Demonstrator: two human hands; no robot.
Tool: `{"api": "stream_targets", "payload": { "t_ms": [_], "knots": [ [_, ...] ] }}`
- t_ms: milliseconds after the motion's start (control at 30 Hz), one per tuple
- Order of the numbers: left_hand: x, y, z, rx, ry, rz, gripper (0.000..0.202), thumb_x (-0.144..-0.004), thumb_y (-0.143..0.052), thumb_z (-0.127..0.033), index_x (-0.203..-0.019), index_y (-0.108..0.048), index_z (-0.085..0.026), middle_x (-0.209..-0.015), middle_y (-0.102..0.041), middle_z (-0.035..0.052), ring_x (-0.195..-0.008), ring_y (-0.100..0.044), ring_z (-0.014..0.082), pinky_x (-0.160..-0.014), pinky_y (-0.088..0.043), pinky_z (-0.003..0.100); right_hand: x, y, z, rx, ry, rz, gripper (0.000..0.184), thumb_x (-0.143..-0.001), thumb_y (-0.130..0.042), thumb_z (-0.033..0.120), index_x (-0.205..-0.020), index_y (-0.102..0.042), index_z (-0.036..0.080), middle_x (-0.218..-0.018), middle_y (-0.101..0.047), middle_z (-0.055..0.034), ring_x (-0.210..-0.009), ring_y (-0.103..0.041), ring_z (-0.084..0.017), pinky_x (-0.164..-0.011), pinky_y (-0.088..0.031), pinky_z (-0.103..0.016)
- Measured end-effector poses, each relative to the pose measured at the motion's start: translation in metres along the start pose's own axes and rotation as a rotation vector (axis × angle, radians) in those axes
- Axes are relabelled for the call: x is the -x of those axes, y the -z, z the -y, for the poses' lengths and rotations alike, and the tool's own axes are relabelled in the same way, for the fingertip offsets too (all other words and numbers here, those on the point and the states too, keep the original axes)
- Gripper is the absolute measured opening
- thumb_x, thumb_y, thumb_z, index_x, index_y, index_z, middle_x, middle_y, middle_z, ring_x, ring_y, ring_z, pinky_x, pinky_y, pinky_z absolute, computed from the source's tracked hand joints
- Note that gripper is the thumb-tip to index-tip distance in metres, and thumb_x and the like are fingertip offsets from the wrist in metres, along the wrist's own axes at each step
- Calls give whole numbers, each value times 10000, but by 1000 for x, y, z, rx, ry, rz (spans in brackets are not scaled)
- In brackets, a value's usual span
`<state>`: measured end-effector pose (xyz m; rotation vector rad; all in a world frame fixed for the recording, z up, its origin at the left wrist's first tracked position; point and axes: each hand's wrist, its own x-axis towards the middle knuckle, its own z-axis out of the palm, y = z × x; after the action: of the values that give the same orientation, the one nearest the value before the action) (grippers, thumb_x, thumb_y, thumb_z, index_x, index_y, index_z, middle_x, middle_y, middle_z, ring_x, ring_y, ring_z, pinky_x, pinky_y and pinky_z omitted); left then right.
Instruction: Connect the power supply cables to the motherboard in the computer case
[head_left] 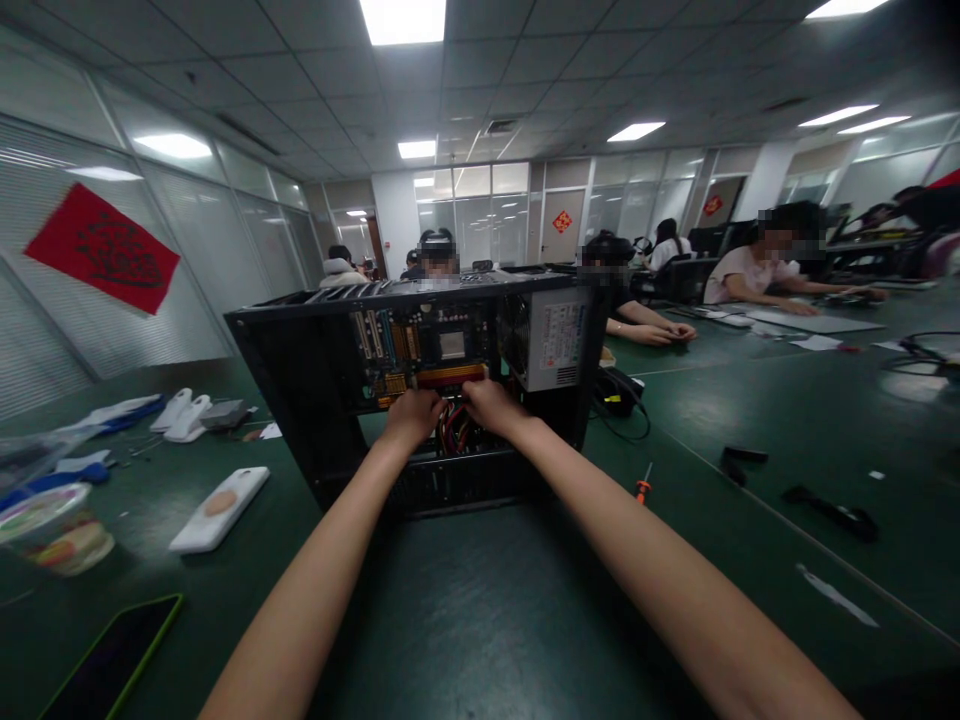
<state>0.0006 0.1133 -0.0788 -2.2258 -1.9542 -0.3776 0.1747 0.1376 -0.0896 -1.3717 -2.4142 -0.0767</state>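
Cup (56, 530) is being seen at lower left, contents unclear; motherboard (421, 352), wires (454, 432) and power supply (555, 340) are being housed in the computer case (285, 390) at centre. Beyond its lower rail (510, 466), left hand (412, 415) and right hand (495, 406) are being curled near wires, grip indeterminable; tabletop (480, 620) is being exposed below.

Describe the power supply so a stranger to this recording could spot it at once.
Find the black computer case standing open on the green table. Look in its upper right part, just right of the circuit board. The power supply is the pale, labelled box amid darker parts.
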Motion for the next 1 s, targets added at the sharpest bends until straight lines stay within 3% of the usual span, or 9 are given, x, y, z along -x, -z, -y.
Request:
{"api": "stream_targets", "payload": {
  "t_ms": [200,367,600,1000],
  "knots": [
    [1,1,0,-14,-5,5,371,-993,-436,-433,-1061,-750,-248,-1025,-752,111,-968,-708,277,-790,-514,338,6,-1,-5,-52,-12,-22,293,-948,-509,121,-1182,-681,156,-1163,-730,-105,-1111,-669,-192,-899,-459,-229],
    [1,1,0,-8,3,6,377,-991,-436,-443,-1068,-751,-250,-1027,-752,112,-960,-705,271,-794,-511,329,6,-1,-6,-46,-62,-28,285,-988,-486,206,-1137,-723,153,-1109,-743,-139,-1065,-690,-225,-878,-478,-264],
    [1,2,-3,-16,-15,4,378,-994,-430,-425,-1070,-749,-236,-1026,-754,118,-960,-710,274,-786,-512,327,3,-1,-3,-17,-108,4,313,-979,-481,204,-1138,-741,136,-1107,-736,-181,-1052,-690,-247,-891,-487,-298],
    [2,3,-6,-36,8,2,383,-981,-432,-428,-1063,-755,-238,-1022,-756,123,-969,-711,280,-798,-526,342,-2,-4,-3,2,-126,-8,307,-963,-488,198,-1098,-761,161,-1087,-748,-160,-1040,-699,-243,-867,-495,-291]
  ]
}}
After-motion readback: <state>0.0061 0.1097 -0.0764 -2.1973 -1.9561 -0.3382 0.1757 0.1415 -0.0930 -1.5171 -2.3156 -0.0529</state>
